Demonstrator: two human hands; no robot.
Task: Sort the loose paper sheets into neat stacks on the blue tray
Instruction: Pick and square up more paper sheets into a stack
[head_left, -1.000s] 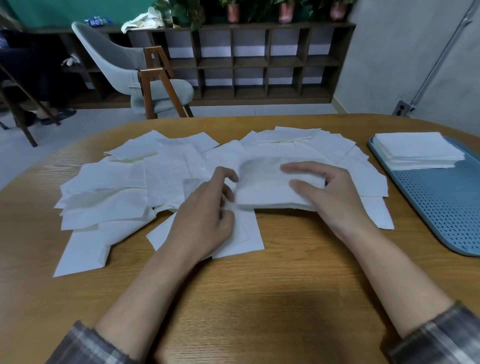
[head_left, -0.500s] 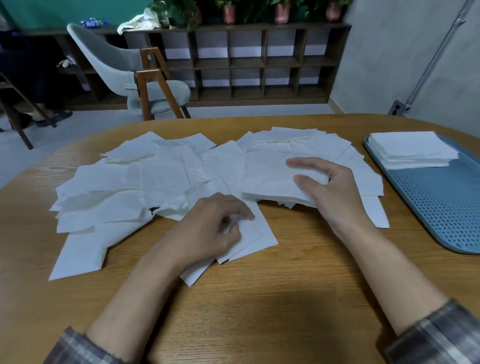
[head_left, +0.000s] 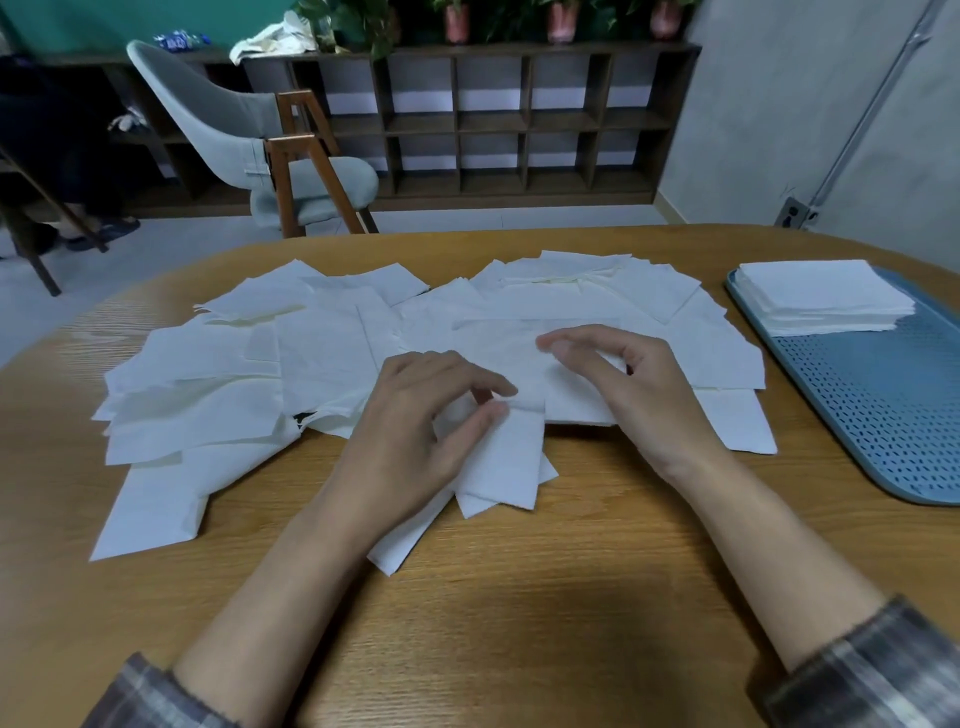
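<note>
I see the loose sheets (head_left: 322, 358) fanned across the middle of the table (head_left: 519, 597). My left hand (head_left: 415, 436) pinches one sheet (head_left: 506, 457) between thumb and forefinger, and my right hand (head_left: 649, 400) curls round a small gathered pile (head_left: 509, 348). A neat stack (head_left: 821, 296) sits on the blue tray (head_left: 883, 415) at right.

blue tray (head_left: 883, 415) cut off at right edge

white paper sheets (head_left: 322, 353) lie scattered and overlapping in a wide, flat spread across the middle of the frame. at the right edge a blue perforated tray (head_left: 883, 415) carries one neat square stack (head_left: 821, 296) at its upper end.
</note>
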